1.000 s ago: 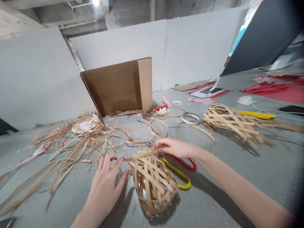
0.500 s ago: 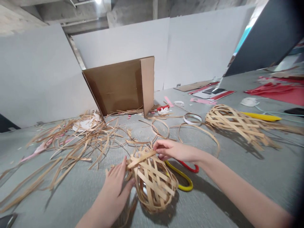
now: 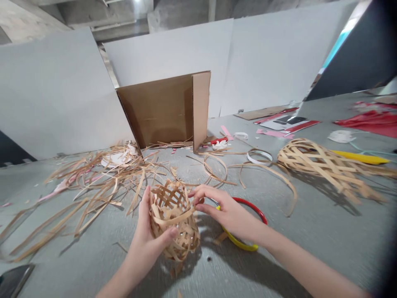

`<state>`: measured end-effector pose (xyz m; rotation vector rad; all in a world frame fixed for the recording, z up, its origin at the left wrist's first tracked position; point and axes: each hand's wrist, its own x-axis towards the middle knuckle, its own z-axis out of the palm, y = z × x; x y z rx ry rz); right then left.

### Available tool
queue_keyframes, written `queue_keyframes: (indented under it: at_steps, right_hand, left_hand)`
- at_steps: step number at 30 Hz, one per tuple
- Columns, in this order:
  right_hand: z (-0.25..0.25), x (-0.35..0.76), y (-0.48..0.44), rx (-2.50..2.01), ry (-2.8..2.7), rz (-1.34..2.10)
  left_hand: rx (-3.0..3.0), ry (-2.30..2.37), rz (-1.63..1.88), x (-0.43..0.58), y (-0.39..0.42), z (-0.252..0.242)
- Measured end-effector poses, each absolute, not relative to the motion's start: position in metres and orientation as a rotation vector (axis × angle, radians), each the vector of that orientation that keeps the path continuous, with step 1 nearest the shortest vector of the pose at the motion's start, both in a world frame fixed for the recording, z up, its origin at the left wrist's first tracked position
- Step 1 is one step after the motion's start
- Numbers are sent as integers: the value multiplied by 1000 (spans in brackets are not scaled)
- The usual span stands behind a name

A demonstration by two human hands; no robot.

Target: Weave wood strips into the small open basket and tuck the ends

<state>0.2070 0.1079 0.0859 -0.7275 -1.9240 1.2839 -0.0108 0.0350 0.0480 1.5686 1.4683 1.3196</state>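
Both my hands hold a woven basket of pale wood strips (image 3: pixel 172 219), lifted off the grey floor and standing roughly upright. My left hand (image 3: pixel 145 236) cups its near side, with the thumb across the weave. The fingertips of my right hand (image 3: pixel 225 213) pinch the basket's right edge. Beneath that hand lie scissors with red and yellow loop handles (image 3: pixel 245 223), their blades mostly hidden. A second, larger woven piece (image 3: pixel 319 165) lies on its side to the right, with loose strip ends trailing from it.
A tangled heap of loose wood strips (image 3: pixel 102 186) spreads across the floor on the left, and curled strips (image 3: pixel 214 169) lie ahead. A folded cardboard sheet (image 3: pixel 161 111) stands against white panels. Red paper (image 3: pixel 372 122), a yellow tool (image 3: pixel 359 157) and a dark phone (image 3: pixel 14 281) lie around.
The basket has gone from lying on the floor to being held up and upright, turned with both hands. The view has shifted slightly, moving the floor items rightward.
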Motion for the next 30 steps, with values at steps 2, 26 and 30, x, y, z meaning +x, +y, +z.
queue_keyframes:
  at_steps: [2,26,30]
  right_hand:
    - [87,206,104,-698,-1964,1220]
    - [79,194,85,-718,-1658,1367]
    - [76,192,84,-671,-1539,1490]
  left_hand:
    - [1502,1442,1327,-9,35,53]
    - [1720,1089,1458,-9,18,72]
    - [1733,1102,1439,-11,16,71]
